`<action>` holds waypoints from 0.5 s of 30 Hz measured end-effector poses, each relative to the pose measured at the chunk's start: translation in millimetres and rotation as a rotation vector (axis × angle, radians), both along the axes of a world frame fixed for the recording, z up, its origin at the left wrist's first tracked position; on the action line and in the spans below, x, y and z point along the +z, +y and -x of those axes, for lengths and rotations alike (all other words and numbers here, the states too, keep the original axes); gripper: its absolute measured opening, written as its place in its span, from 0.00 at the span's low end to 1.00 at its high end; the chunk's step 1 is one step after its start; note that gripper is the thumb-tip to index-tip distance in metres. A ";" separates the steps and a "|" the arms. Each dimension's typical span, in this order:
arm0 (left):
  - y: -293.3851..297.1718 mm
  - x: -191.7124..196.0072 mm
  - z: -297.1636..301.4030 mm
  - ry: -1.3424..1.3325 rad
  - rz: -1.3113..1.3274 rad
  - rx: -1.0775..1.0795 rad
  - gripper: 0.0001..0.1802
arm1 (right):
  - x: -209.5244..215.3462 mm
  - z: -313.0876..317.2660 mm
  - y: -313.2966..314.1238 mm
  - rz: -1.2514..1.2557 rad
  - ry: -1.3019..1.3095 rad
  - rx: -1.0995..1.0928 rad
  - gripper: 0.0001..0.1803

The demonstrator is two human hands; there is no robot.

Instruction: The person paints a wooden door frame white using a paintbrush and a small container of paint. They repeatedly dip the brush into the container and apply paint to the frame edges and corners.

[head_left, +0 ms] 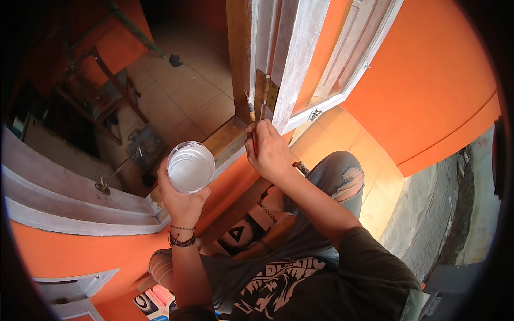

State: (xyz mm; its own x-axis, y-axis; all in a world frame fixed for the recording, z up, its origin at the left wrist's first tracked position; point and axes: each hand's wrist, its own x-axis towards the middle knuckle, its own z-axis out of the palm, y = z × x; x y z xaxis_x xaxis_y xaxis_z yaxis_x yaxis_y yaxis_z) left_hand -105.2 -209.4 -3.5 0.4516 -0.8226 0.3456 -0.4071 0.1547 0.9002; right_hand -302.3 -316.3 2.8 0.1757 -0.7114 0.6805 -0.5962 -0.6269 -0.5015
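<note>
my left hand (182, 200) is wrapped from below around a clear round plastic cup (190, 166), left of the frame's middle. the cup is upright and open, and it holds white paint that covers the bottom and coats the inner wall. dark beaded bracelets (182, 241) sit on that wrist.

my right hand (269, 150), just above the frame's centre, is closed in a pinch on a thin paintbrush with a red handle and a brass-coloured ferrule (251, 120). the handle runs down behind my fingers, and the pale bristles point up, touching the edge of the white-washed wooden window frame (300, 59) at the top middle, just beside a brass hinge (266, 91). the frame's wood shows streaky white over brown, unevenly covered.

below the brush a bare brown wooden sill (225, 140) slants toward the cup. a second white-painted shutter (69, 203) lies across the left of the frame, against an orange wall (428, 80) that also fills the right side. my knee in torn grey jeans (342, 174) shows right of centre, over a tiled floor (184, 96).
</note>
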 end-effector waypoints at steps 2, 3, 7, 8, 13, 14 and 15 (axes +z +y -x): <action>-0.7 -1.4 0.6 -0.013 -0.015 0.029 0.50 | -6.5 2.8 14.5 -0.063 -0.001 -0.001 0.11; -0.8 -2.6 0.9 -0.019 -0.022 0.043 0.50 | -4.1 4.6 15.0 -0.046 -0.022 0.024 0.11; 2.1 -2.5 -4.6 0.009 -0.021 0.028 0.50 | 3.3 -6.0 7.4 0.024 -0.035 -0.011 0.11; 1.5 -2.8 -2.7 0.027 -0.037 0.027 0.50 | -8.6 -4.8 5.2 -0.038 0.018 -0.012 0.11; -3.9 -14.0 -4.7 -0.029 -0.021 0.038 0.49 | -9.4 1.6 18.5 -0.038 -0.003 -0.007 0.11; -1.5 -11.9 -3.4 -0.029 -0.021 0.036 0.49 | -10.1 0.0 15.5 -0.021 -0.009 -0.012 0.11; 0.4 -10.6 -2.0 -0.028 -0.021 0.032 0.49 | -11.2 -2.5 12.4 -0.004 -0.014 -0.018 0.11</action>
State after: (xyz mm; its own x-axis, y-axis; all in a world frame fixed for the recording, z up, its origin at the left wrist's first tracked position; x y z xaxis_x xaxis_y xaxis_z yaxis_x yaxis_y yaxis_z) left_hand -103.2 -209.0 -14.1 0.4682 -0.8151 0.3412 -0.4368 0.1221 0.8912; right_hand -299.8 -303.8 -8.4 0.1530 -0.7172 0.6799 -0.6006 -0.6138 -0.5123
